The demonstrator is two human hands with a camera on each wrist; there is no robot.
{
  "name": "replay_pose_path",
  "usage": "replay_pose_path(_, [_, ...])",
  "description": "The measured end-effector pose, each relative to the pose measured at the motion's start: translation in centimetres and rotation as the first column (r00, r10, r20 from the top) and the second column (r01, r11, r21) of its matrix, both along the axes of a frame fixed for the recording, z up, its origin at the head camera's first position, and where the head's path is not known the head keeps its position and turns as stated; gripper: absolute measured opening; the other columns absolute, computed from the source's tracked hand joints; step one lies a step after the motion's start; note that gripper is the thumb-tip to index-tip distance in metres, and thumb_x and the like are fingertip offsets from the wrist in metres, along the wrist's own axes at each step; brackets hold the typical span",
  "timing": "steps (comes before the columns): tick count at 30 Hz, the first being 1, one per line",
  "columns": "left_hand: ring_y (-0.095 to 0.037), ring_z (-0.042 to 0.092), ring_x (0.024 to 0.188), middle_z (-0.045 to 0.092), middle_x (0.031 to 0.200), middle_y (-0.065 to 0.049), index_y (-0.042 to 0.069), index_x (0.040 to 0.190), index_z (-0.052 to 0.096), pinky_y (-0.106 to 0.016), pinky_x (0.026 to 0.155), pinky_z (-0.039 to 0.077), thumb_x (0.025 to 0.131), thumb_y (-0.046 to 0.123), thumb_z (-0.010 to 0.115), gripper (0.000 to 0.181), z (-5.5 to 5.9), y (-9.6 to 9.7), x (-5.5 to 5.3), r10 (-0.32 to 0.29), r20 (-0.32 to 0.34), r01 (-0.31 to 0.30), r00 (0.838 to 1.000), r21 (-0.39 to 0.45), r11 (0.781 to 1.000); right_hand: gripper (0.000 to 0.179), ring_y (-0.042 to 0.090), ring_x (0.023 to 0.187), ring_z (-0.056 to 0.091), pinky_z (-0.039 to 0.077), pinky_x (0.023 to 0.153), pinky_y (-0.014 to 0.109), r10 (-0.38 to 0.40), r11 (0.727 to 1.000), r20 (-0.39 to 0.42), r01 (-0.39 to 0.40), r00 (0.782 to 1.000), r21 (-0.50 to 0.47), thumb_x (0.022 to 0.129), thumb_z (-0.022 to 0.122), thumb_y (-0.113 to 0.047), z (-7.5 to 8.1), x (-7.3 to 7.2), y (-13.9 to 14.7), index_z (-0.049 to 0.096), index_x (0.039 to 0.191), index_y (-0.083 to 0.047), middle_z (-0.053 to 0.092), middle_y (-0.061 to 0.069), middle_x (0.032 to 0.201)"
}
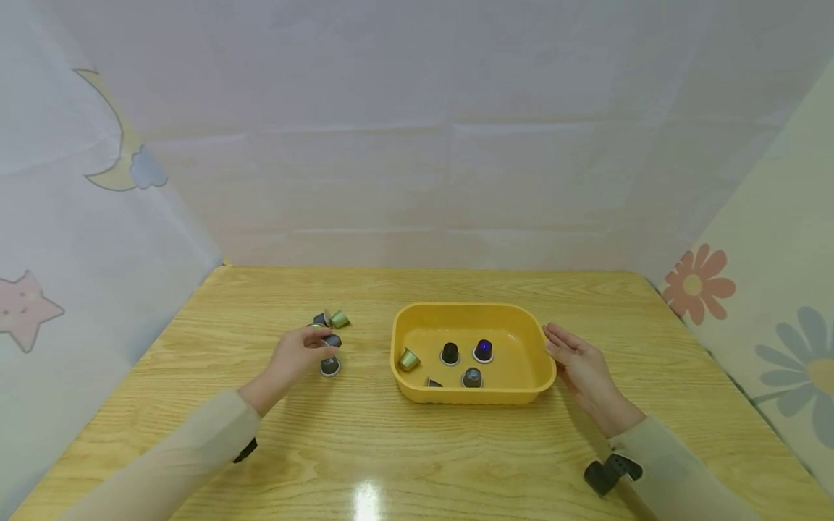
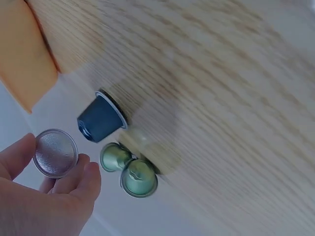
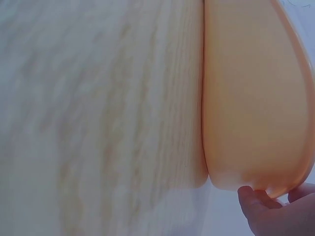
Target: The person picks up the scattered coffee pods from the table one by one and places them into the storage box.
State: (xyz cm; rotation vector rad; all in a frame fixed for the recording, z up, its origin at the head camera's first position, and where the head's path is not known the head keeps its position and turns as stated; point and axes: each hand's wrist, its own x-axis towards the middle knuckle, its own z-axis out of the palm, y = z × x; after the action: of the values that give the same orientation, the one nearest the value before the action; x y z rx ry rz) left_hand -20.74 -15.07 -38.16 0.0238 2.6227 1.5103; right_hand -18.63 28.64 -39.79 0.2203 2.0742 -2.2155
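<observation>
Pale sleeves (image 1: pixel 172 452) reach in from seven and five o'clock over the wooden table (image 1: pixel 423 452). West of the yellow tray (image 1: pixel 472 397), at its nine o'clock, the left hand (image 1: pixel 295 354) pinches a coffee pod (image 2: pixel 55 153) by its rim and side between thumb and fingertips, a hold that probably spares the foil. Just beside the thumb, toward five o'clock, a grey pod (image 1: pixel 330 365) stands on its wide rim, likely its steadiest footing; a green pod (image 1: pixel 339 319) lies tipped at one o'clock. At the tray's three o'clock end, the right hand (image 1: pixel 586 373) touches the side with fairly straight fingers, perhaps to stop it sliding. Inside, a black pod (image 1: pixel 450 352) and a blue pod (image 1: pixel 483 350) stand rim-down near the middle, while another green one (image 1: pixel 409 359) lies near nine o'clock, its tapered sides perhaps explaining the tilt.
</observation>
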Motion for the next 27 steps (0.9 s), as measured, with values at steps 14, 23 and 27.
replay_pose_path(14, [-0.036,0.058,0.113,0.065,0.111,-0.018,-0.011,0.13,0.054,-0.045,0.095,0.049,0.092,0.004,0.066,0.042,0.3,2.3,0.0,-0.053,-0.019,0.054,0.998,0.053,0.997,0.058,0.003,0.13,0.041,0.044,0.098,0.019,0.005,1.0,-0.007,-0.005,1.0,0.005,0.103,0.046,-0.009,0.0,0.0,0.1,0.018,0.154,-0.002,0.02,0.011,0.155])
replay_pose_path(23, [-0.035,0.057,0.115,0.063,0.12,-0.02,-0.009,0.131,0.054,-0.045,0.097,0.048,0.093,0.006,0.066,0.043,1.0,3.6,0.0,-0.081,-0.047,0.085,0.996,0.098,0.992,0.058,-0.007,0.118,0.05,0.044,0.096,0.018,-0.004,1.0,-0.017,0.004,1.0,0.002,0.103,0.047,-0.009,-0.1,0.0,0.0,0.019,0.153,-0.001,0.022,0.011,0.154])
replay_pose_path(27, [-0.034,0.058,0.113,0.063,0.121,-0.02,-0.008,0.13,0.056,-0.044,0.096,0.049,0.092,0.006,0.067,0.042,1.4,4.2,0.1,-0.083,-0.055,0.088,0.995,0.096,0.991,0.057,0.0,0.127,0.044,0.043,0.098,0.019,-0.008,1.0,-0.005,0.008,1.0,0.015,0.104,0.045,-0.009,-0.1,-0.1,0.0,0.019,0.154,-0.002,0.021,0.013,0.155])
